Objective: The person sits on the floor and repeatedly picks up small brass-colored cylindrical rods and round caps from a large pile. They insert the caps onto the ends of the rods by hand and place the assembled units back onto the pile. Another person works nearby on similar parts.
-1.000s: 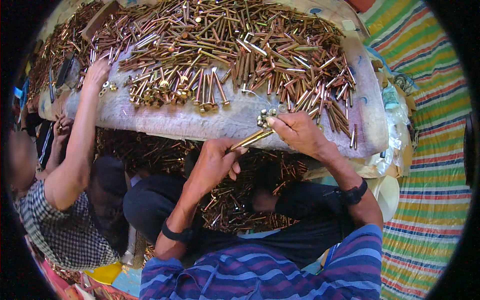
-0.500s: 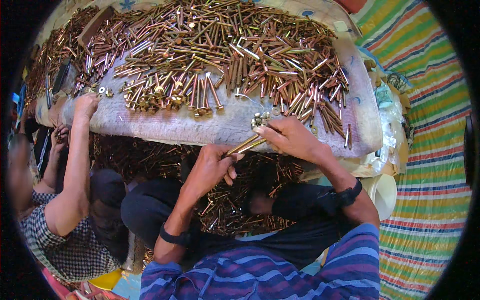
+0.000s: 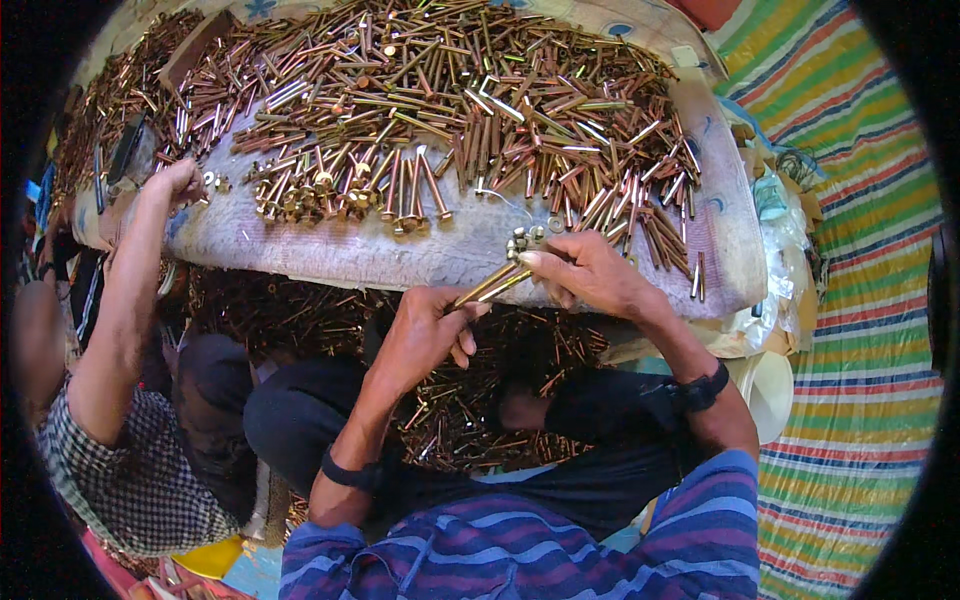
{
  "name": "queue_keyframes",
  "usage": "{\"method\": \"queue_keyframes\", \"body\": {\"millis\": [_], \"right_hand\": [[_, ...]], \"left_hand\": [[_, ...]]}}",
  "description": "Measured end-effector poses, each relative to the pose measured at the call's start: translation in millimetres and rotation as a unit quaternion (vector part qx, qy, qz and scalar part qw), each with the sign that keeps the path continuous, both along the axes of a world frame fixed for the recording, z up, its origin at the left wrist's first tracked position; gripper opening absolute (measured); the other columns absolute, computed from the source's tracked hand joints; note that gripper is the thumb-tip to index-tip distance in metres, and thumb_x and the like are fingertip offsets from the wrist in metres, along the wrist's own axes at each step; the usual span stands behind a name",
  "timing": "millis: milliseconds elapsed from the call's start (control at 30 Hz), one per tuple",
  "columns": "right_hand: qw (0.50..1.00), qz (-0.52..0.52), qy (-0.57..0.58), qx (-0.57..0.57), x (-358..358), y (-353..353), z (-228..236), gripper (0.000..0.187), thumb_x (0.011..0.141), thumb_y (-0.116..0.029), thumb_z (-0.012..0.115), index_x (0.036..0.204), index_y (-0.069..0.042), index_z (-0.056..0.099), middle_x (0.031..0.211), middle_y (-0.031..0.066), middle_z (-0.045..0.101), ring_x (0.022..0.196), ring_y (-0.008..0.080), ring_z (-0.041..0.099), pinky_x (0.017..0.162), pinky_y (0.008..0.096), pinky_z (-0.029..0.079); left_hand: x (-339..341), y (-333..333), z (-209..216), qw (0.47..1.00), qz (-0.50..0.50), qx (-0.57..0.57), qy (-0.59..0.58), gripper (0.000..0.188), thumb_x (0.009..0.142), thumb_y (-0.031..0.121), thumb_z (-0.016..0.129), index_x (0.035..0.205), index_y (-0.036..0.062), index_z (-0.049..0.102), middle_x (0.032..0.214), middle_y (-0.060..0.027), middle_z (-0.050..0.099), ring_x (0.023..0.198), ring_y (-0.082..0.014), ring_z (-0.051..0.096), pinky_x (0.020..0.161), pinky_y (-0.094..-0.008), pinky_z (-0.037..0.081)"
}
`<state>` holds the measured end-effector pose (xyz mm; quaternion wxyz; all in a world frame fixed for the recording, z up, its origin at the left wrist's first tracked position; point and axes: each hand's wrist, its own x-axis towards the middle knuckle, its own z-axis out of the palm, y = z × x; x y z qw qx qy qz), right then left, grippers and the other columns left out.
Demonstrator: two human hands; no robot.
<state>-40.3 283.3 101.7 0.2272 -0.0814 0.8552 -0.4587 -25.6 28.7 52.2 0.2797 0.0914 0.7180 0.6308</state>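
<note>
My left hand [image 3: 432, 325] is closed around the near ends of a few long bolts [image 3: 497, 284], which slant up to the right. At their far ends my right hand [image 3: 590, 272] pinches with thumb and fingers. Just above that thumb sits a small cluster of silvery nuts [image 3: 524, 240], at the edge of the padded surface; whether they are threaded on the bolts I cannot tell. Beyond my hands, a group of bolts with golden heads [image 3: 345, 197] lies with the heads toward me.
A large heap of loose bolts [image 3: 430, 75] covers the far part of the padded top [image 3: 390, 258]. More bolts [image 3: 450, 430] lie below, between my legs. At the left a co-worker's hand [image 3: 178, 182] reaches over the top near some washers [image 3: 212, 180]. A white bucket [image 3: 772, 395] stands at the right.
My hands keep their hold on the bolts with hardly any shift. The co-worker's arm at the left has moved a little, and that person's other hand is no longer clearly seen.
</note>
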Motion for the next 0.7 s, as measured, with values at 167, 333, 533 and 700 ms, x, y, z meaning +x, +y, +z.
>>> {"method": "queue_keyframes", "body": {"millis": [167,333,533,700], "right_hand": [[0.995,0.003,0.103,0.016,1.4,-4.2,-12.3,0.044,0.106,-0.035,0.054,0.079,-0.001,0.06,0.06,0.0022,0.055,0.054,0.0097,0.053,0.05,0.0308,0.043],[0.991,0.031,0.105,0.079,6.6,-10.3,-19.3,0.044,0.107,-0.035,0.051,0.078,-0.002,0.057,0.058,0.0029,0.053,0.052,0.0109,0.053,0.05,0.0315,0.043],[0.999,-0.012,0.051,-0.003,8.0,-9.4,-19.9,0.052,0.105,-0.043,0.052,0.078,0.001,0.062,0.058,0.0088,0.058,0.052,0.0167,0.057,0.051,0.0366,0.046],[0.998,-0.048,0.019,0.035,5.1,-12.5,-21.6,0.066,0.104,-0.048,0.051,0.058,-0.001,0.056,0.048,0.0057,0.052,0.045,0.0146,0.052,0.046,0.0354,0.043]], "left_hand": [[-0.8,0.7,-0.9,1.0,-0.002,-0.003,-0.024,0.025,0.097,0.009,0.061,0.113,-0.0068,0.072,0.06,-0.0074,0.065,0.048,-0.0134,0.063,0.047,-0.0283,0.05],[-0.4,-0.8,0.0,0.999,-0.004,-0.018,-0.032,0.023,0.098,0.009,0.061,0.111,-0.0068,0.072,0.061,-0.0075,0.064,0.049,-0.0129,0.063,0.047,-0.0278,0.05],[-0.4,0.4,-1.4,1.0,-0.001,-0.004,-0.03,0.023,0.098,0.008,0.06,0.112,-0.0069,0.071,0.062,-0.0071,0.064,0.05,-0.0122,0.063,0.047,-0.0278,0.052],[1.7,-0.1,-4.3,0.999,-0.01,-0.017,-0.035,0.024,0.099,0.009,0.06,0.114,-0.007,0.071,0.065,-0.0068,0.065,0.053,-0.0129,0.065,0.048,-0.028,0.053]]}}
